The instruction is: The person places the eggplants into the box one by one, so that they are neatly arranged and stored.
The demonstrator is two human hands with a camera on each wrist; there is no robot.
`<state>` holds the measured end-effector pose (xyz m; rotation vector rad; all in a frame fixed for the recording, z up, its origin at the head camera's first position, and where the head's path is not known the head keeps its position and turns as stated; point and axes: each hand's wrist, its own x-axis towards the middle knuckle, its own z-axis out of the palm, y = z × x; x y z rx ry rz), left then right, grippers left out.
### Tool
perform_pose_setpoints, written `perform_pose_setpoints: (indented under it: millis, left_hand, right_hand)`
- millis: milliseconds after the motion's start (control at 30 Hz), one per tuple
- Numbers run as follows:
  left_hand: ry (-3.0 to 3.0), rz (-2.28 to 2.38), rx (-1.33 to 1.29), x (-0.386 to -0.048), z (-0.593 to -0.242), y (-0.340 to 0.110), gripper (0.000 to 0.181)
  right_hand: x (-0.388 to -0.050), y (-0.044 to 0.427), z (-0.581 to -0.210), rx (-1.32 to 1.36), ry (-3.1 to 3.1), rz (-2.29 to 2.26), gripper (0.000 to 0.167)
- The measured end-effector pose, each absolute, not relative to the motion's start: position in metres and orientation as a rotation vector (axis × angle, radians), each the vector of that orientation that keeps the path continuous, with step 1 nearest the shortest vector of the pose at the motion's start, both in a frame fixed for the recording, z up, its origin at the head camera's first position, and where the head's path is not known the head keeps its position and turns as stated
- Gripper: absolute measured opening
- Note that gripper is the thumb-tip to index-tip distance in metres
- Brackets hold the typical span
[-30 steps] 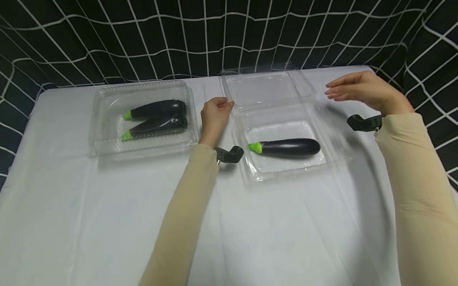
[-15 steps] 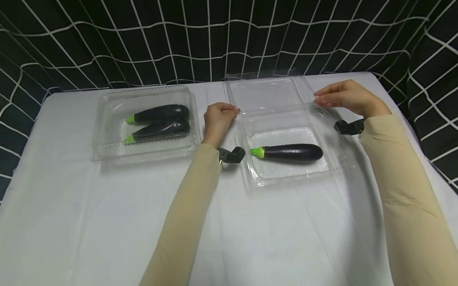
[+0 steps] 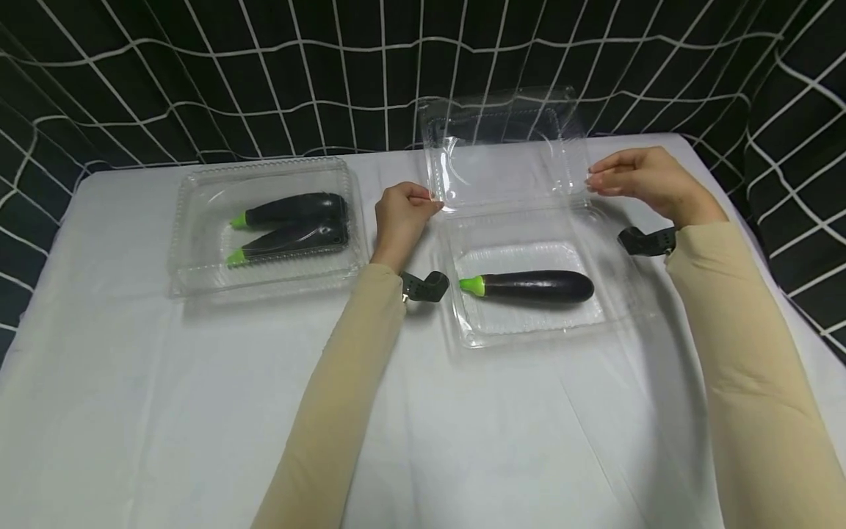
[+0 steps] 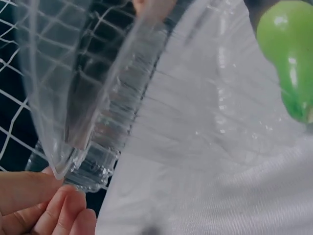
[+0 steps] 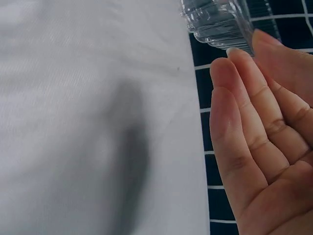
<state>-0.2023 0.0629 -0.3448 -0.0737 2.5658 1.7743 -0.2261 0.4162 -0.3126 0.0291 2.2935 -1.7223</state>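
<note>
A clear plastic clamshell box (image 3: pixel 463 323) lies on the table with its lid (image 3: pixel 502 158) raised and leaning back. Inside the base is one dark eggplant (image 3: pixel 538 286) with a green stem, which also shows in the left wrist view as a green cap (image 4: pixel 288 54). My left hand (image 3: pixel 402 224) pinches the lid's near left corner between thumb and fingers. At the lid's right edge, my right hand (image 3: pixel 651 184) pinches the plastic with thumb and index finger, the other fingers fairly straight (image 5: pixel 244 112).
To the left, a second clear clamshell box (image 3: pixel 211 275) is closed over two eggplants (image 3: pixel 297 209). Behind the white-covered table (image 3: pixel 218 411) stands dark cloth with white netting (image 3: pixel 370 66), which continues along the right side.
My right hand has moved left to the lid's right edge and taken hold of it. The lid has tilted up from lying back. My left hand stays at its corner.
</note>
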Motion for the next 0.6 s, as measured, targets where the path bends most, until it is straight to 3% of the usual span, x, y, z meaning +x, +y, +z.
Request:
perform_pose_setpoints:
  millis: [300, 600]
  left_hand:
    - [2.645, 1.771, 0.037, -0.203, -0.343, 0.061, 0.014]
    - [2.684, 1.783, 0.039, -0.202, -0.34, 0.06, 0.012]
  right_hand:
    - [-0.225, 0.415, -0.302, -0.049, 2.121, -1.951, 0.02]
    - [-0.227, 0.407, -0.299, 0.069, 2.422, -1.711, 0.009]
